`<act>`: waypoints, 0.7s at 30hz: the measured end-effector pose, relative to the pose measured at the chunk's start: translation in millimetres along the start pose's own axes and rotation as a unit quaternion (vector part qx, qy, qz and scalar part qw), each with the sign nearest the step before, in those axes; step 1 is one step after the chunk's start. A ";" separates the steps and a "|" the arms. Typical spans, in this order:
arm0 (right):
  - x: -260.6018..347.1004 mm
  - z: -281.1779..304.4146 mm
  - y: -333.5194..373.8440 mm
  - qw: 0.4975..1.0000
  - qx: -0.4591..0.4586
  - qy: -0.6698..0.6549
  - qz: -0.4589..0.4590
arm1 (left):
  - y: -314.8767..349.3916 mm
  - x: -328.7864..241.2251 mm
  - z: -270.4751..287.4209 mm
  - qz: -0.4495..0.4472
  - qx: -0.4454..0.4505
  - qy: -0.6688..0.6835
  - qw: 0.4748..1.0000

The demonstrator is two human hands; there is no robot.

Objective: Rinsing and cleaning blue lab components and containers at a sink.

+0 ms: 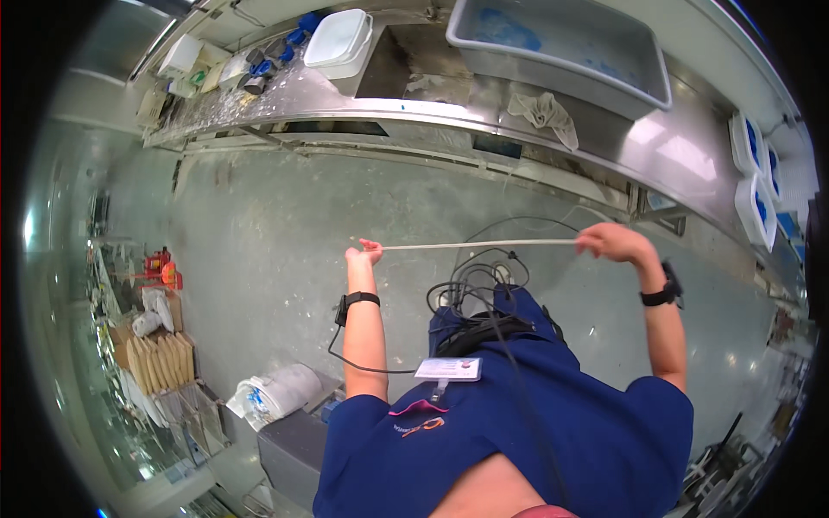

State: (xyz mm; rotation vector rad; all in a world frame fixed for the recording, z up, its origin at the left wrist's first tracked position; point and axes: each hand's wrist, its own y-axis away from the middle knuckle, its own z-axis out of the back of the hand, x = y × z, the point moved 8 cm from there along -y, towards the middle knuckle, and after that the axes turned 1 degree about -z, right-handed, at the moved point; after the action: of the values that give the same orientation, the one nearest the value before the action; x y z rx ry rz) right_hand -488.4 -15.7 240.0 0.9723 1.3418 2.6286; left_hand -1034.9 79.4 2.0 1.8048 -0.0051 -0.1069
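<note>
A thin, pale strand [480,245], either a cord or a slim rod, runs almost straight between my two hands above the floor. My left hand [366,251] is closed around its left end, with the thumb side turned toward me. At the other end my right hand [611,243] has its fingers bent down over the strand, pinching it. Its fingertips are partly hidden. Both wrists carry black straps. A loose bundle of black cables [473,289] hangs in front of my waist, below the strand.
Ahead stands a steel bench [432,112] with a large grey tub [561,73], a white lidded bucket [338,43] and a crumpled cloth [546,116]. White tubs with blue pieces [756,211] stand at right. A white sack [285,390] lies behind my left arm.
</note>
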 end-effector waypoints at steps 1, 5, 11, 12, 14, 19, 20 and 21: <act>-32.4 3.2 11.2 0.994 -0.072 0.066 -0.055 | -7.0 -3.7 9.3 0.022 -0.001 -0.003 1.000; -83.1 -14.9 27.5 0.927 -0.365 0.054 -0.061 | 9.1 15.1 -25.6 -0.085 0.278 -0.239 0.927; 107.2 -60.4 10.7 0.927 -0.209 -0.306 0.064 | 236.5 185.5 2.5 -0.212 0.481 -0.596 0.607; 133.4 -75.8 -1.8 0.923 -0.153 -0.346 0.068 | 247.7 202.8 25.7 -0.197 0.533 -0.609 0.553; 171.6 -105.8 -22.1 0.912 -0.056 -0.400 0.072 | 259.4 237.5 77.7 -0.151 0.605 -0.641 0.447; 166.1 -162.2 -20.4 0.969 -0.162 -0.185 -0.005 | 274.0 260.8 152.0 -0.063 0.600 -0.660 0.449; 148.4 -168.1 -7.6 0.957 -0.221 -0.187 0.015 | 280.1 261.2 159.2 -0.060 0.631 -0.673 0.380; 135.6 -175.2 11.4 0.943 -0.275 -0.185 0.037 | 284.9 258.7 166.3 -0.061 0.659 -0.681 0.314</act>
State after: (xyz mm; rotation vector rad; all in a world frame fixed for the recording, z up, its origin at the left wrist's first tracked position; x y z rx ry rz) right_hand -689.9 -108.3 242.6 1.3282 0.4574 2.4671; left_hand -774.4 -164.7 221.9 2.5051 -1.6323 -2.3580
